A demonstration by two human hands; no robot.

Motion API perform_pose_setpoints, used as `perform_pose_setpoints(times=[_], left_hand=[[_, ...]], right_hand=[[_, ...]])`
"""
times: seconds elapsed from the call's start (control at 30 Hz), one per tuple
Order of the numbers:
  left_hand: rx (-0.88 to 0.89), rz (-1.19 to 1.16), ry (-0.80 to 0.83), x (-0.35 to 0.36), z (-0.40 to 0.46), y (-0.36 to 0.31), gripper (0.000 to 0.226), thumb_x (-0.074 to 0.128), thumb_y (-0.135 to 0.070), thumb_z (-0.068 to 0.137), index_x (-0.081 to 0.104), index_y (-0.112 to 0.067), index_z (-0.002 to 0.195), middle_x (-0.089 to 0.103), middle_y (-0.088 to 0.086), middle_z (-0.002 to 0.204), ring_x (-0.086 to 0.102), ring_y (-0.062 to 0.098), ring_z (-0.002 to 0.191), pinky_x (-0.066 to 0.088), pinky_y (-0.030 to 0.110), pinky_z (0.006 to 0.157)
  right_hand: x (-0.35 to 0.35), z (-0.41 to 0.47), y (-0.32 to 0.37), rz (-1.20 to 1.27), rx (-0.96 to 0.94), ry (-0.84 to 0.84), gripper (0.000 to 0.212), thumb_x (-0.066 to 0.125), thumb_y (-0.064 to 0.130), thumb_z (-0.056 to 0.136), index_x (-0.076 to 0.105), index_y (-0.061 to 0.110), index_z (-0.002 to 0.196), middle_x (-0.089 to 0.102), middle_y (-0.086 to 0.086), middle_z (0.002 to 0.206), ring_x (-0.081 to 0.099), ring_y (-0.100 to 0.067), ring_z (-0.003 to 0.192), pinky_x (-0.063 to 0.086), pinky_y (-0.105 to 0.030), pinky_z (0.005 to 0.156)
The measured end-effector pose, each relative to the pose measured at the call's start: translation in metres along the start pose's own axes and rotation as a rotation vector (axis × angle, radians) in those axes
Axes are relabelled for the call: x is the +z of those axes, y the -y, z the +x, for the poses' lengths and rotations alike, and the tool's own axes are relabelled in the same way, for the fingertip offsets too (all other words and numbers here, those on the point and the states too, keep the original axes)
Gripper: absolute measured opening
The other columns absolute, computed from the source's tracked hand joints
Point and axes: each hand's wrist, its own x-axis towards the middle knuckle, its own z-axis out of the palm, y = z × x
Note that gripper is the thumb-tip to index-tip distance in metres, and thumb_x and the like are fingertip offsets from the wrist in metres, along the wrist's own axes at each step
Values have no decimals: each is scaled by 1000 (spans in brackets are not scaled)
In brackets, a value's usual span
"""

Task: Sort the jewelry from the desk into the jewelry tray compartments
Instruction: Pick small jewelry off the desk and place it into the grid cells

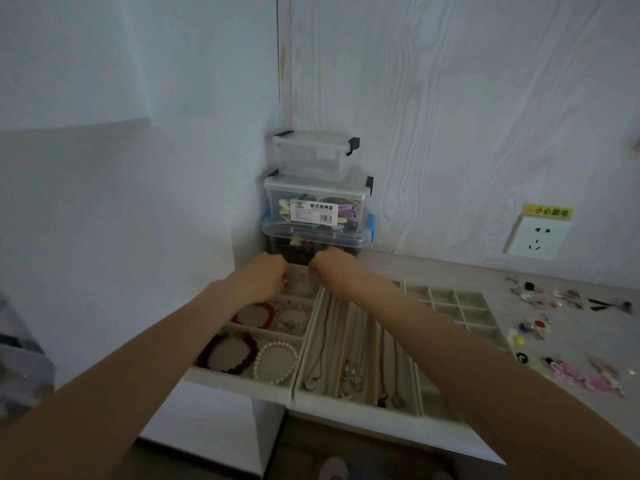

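Note:
My left hand (266, 275) and my right hand (329, 268) meet over the far compartment of the left jewelry tray (239, 382). Both have their fingers curled down and close together. They seem to pinch a small jewelry piece, which glints at my left fingertips and is otherwise hidden. Nearer compartments of this tray hold a red bead bracelet (268, 315), a dark red bracelet (249, 358) and a pearl bracelet (277, 363). Necklaces (349, 372) lie in the long slots of the middle tray (346, 407). Loose jewelry (540, 327) is scattered on the desk at the right.
A grid tray (453, 306) with small square cells sits right of the necklace tray. Three clear plastic boxes (317, 216) are stacked in the wall corner just behind my hands. Pink hair items (585, 375) lie at the desk's right. A wall socket (535, 237) is above.

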Motion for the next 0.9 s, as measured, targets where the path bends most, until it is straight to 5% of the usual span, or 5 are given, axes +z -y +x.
perform_pose_setpoints(times=[0.27,0.5,0.9], left_hand=[[101,260,105,3,-6,-2,47,38,-6,95,55,-34,129,48,-3,140,38,21,129,29,34,103],[91,141,144,-1,-3,0,49,36,-5,94,61,-37,120,52,-6,135,46,17,120,34,28,92],[82,132,118,2,4,-2,44,37,-10,94,64,-40,113,42,0,140,34,21,128,25,39,105]], right_hand=[[-3,-9,2,-183,-39,20,29,49,4,92,56,5,120,53,-18,121,54,-31,109,45,-34,84],[-6,-9,-1,-148,-56,34,35,48,3,92,52,9,126,52,-16,122,53,-32,111,44,-35,87],[9,-3,-5,-258,-112,-31,29,51,7,90,60,11,118,53,-6,124,39,-24,122,30,-39,100]])
